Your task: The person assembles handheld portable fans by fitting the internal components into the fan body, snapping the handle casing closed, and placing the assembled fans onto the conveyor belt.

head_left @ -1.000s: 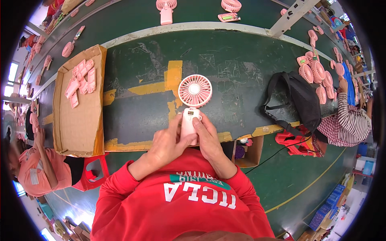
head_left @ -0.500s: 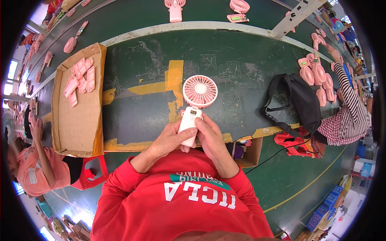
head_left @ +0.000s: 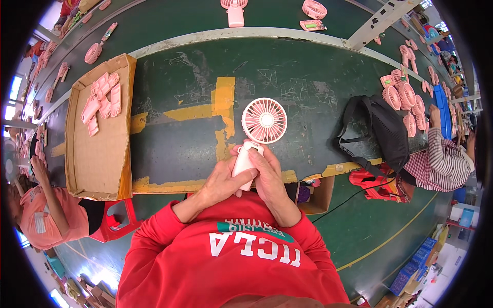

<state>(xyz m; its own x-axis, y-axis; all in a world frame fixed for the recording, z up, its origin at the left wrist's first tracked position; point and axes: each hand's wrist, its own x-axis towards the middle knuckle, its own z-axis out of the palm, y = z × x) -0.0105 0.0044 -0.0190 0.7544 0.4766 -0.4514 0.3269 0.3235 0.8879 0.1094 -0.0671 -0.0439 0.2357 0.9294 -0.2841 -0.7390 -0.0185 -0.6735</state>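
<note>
At the far left a co-worker (head_left: 54, 218) in a peach shirt sits with a forearm raised toward the bench, beside a red stool (head_left: 114, 220). Next comes a shallow cardboard tray (head_left: 92, 169) on the bench (head_left: 174, 131), with pink casings (head_left: 102, 97) piled in its far half.

My left forearm, in its red sleeve, slants up and inward from the lower edge. My left hand (head_left: 223, 182) wraps the handle of the pale pink fan (head_left: 265, 120) from the left, thumb laid across its lower part, some fingers tucked behind where I cannot make them out. The fan is in front of my chest at the bench's near edge, its handle tilted so the round grille sits up and to the right, facing me; I cannot tell whether the grille touches the bench.

My right hand (head_left: 269, 177) closes on the same handle from the other side, wrist bent inward, thumb pressed on its face near the top. Both hands are together, clamped on the fan.

Further right lie a black bag (head_left: 382, 131), then a cluster of pink fans (head_left: 406, 95), then another co-worker (head_left: 441, 161) in striped sleeves.
</note>
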